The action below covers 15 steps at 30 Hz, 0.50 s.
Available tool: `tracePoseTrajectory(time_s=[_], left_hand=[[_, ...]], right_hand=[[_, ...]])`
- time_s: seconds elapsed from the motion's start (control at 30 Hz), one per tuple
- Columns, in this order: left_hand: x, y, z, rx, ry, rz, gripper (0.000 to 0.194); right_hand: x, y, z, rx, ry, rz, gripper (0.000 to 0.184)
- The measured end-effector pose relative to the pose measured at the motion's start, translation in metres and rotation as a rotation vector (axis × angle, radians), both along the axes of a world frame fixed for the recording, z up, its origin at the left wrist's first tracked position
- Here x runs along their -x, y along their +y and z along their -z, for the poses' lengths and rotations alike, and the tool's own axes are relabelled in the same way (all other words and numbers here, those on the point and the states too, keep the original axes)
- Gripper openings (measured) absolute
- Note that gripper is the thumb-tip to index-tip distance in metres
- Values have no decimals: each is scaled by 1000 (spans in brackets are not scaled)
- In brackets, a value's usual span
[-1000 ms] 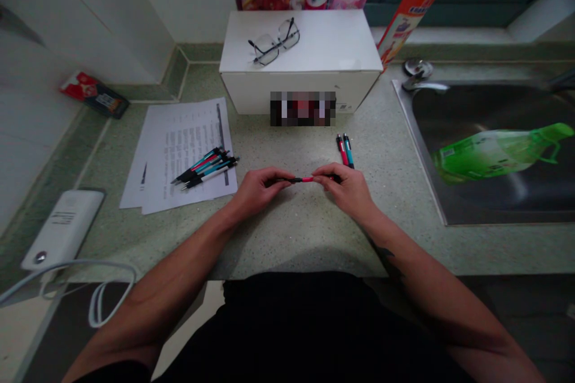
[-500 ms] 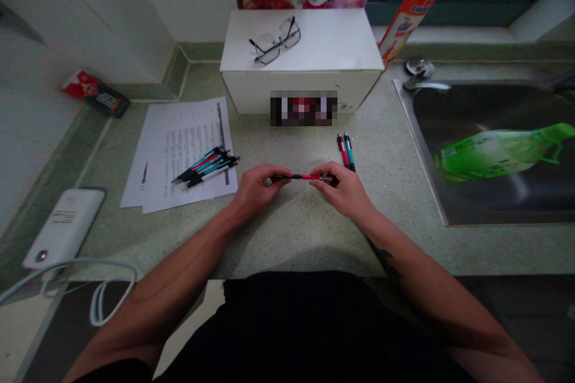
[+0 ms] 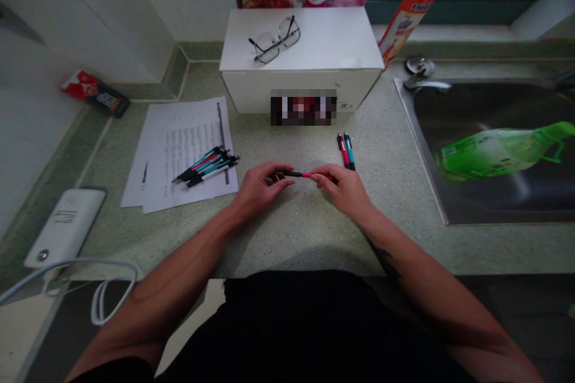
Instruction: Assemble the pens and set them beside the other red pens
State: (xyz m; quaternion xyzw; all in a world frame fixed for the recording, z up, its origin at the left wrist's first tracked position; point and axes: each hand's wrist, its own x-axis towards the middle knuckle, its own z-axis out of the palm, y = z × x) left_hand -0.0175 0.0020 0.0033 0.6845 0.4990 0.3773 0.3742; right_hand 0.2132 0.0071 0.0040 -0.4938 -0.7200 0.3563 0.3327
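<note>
Both my hands hold one red and black pen level above the speckled counter. My left hand pinches its dark left end, fingers closed. My right hand grips the red right end, fingers curled round it. Two more pens, one red and one teal, lie side by side just beyond my right hand. A bunch of several pens lies on printed sheets of paper to the left of my left hand.
A white box with a pair of glasses on top stands behind. A steel sink holding a green bottle is at right. A white power bank with cable lies at left, and a red pack near the wall.
My hands have stayed nearly in place, shifting their hold on the pen; the pen's dark left part now shows more between my fingers.
</note>
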Motion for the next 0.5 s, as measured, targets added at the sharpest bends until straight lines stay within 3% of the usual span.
tracePoseTrajectory(time_s=[0.1, 0.27, 0.4, 0.5], left_hand=[[0, 1, -3, 75, -16, -18, 21], [1, 1, -5, 6, -44, -57, 13], [1, 1, -2, 79, -90, -57, 17], [1, 1, -1, 8, -88, -51, 14]], right_hand=[[0, 0, 0, -11, 11, 7, 29], [0, 0, 0, -28, 2, -1, 28], [0, -1, 0, -36, -7, 6, 29], [0, -1, 0, -47, -17, -2, 30]])
